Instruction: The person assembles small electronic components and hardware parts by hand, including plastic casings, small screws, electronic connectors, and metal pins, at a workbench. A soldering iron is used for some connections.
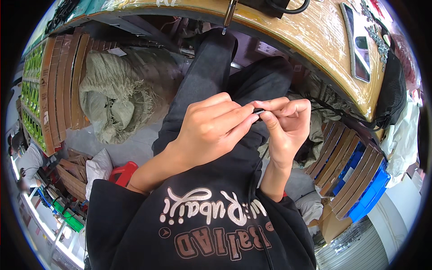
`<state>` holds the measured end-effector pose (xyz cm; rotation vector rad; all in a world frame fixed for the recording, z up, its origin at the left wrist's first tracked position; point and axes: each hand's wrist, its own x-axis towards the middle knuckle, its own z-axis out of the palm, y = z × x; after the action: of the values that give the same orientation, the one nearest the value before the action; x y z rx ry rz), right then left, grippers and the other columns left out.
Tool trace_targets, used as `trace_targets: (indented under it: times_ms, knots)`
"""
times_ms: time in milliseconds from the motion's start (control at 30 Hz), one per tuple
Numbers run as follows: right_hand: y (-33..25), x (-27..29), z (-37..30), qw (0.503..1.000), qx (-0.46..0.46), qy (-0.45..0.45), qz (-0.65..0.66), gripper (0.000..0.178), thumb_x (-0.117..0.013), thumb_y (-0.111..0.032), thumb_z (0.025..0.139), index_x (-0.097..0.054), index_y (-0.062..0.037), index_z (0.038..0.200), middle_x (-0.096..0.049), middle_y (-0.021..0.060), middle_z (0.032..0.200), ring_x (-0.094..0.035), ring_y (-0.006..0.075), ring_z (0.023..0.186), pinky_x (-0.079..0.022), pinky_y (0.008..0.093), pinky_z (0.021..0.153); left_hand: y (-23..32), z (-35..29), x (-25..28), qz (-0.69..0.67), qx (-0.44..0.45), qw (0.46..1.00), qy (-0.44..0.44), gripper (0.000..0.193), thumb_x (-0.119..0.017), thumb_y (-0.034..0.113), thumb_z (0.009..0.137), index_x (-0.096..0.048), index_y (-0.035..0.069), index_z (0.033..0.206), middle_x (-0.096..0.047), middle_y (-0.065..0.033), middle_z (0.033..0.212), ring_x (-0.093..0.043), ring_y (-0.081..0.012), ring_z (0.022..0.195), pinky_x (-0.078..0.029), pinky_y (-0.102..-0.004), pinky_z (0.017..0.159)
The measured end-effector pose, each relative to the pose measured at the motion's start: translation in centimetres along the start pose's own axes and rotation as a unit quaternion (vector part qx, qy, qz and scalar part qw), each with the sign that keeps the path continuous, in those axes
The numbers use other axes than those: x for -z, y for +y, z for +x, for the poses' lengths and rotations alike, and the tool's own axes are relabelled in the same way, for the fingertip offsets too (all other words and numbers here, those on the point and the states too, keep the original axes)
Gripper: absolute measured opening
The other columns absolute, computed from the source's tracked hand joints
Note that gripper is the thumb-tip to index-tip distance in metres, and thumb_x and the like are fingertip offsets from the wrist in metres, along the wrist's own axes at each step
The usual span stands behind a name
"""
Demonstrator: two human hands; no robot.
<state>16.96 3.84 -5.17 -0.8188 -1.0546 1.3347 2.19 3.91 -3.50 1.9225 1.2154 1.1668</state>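
Note:
My left hand [215, 120] and my right hand [288, 125] meet above my lap, fingertips pinched together. Between them is a small black piece [258, 110] with a lighter edge. My fingers cover most of it, so its exact kind cannot be told. Both hands grip it, thumbs and forefingers at its two ends. A thin black cord [250, 193] runs down the front of my dark sweatshirt, below the hands. Beyond them, a slim metal-tipped tool [228, 16] points down over the table's near edge.
The wrapped tabletop [315, 33] curves across the top, with a phone-like slab [358, 49] and a black bag [390, 99] at right. A woven sack [108, 90] and stacked cardboard [58, 90] stand left, a red stool [122, 173] nearer. Blue trays [371, 193] are at right.

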Motion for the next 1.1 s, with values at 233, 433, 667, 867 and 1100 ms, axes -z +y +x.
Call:
trace_targets:
  times_ms: [233,433,667,867,1100]
  knots:
    - [-1.2,0.6,-0.1,0.994,0.057,-0.047,0.080,0.027,-0.052,0.014,0.073,-0.031,-0.0032,0.080,-0.056,0.0248,0.077,-0.059,0.0335,0.072,-0.050,0.0405,0.068,-1.7,1.4,4.4,-0.290,0.255,0.885,-0.260,0.040,-0.051,0.032,0.084,-0.052,0.000,0.107,-0.056,-0.0068,0.096,-0.051,-0.0118,0.086,-0.041,-0.0248,0.077]
    - [-0.8,-1.1,0.8,0.987,0.086,-0.124,0.043,0.032,-0.064,-0.004,0.073,-0.032,-0.0103,0.077,-0.061,0.0126,0.066,-0.055,0.0280,0.077,-0.031,0.0519,0.091,-4.3,-1.7,0.3,-0.689,0.293,0.558,-0.357,0.036,-0.056,0.016,0.079,-0.046,-0.005,0.106,-0.055,-0.0060,0.088,-0.054,-0.0114,0.076,-0.044,-0.0214,0.067]
    - [0.4,-1.2,1.0,0.994,0.025,-0.095,0.057,0.030,-0.064,-0.005,0.073,-0.035,-0.0102,0.076,-0.059,0.0098,0.067,-0.049,0.0202,0.073,-0.034,0.0470,0.088,-2.1,-1.1,1.4,-0.700,0.436,0.534,-0.186,0.046,-0.061,0.020,0.062,-0.042,-0.010,0.091,-0.047,-0.0060,0.053,-0.047,-0.0122,0.037,-0.035,-0.0202,0.031]
    - [1.2,-2.4,1.1,0.998,-0.046,0.024,0.023,0.031,-0.058,0.002,0.076,-0.040,0.0002,0.101,-0.055,0.0161,0.092,-0.056,0.0203,0.080,-0.043,0.0309,0.080,-2.5,-0.6,2.6,-0.493,0.342,0.800,-0.017,0.028,-0.055,0.006,0.077,-0.047,-0.001,0.103,-0.056,-0.0053,0.093,-0.051,-0.0059,0.083,-0.041,-0.0198,0.072]
    - [0.3,-2.9,-0.2,0.931,-0.319,-0.110,0.136,0.033,-0.054,-0.010,0.081,-0.035,-0.0012,0.107,-0.055,0.0091,0.072,-0.053,0.0112,0.053,-0.042,0.0200,0.045,-2.4,1.3,2.8,-0.367,0.289,0.878,0.107,0.025,-0.053,0.000,0.079,-0.045,-0.002,0.103,-0.057,-0.0058,0.085,-0.052,-0.0051,0.073,-0.044,-0.0185,0.062]
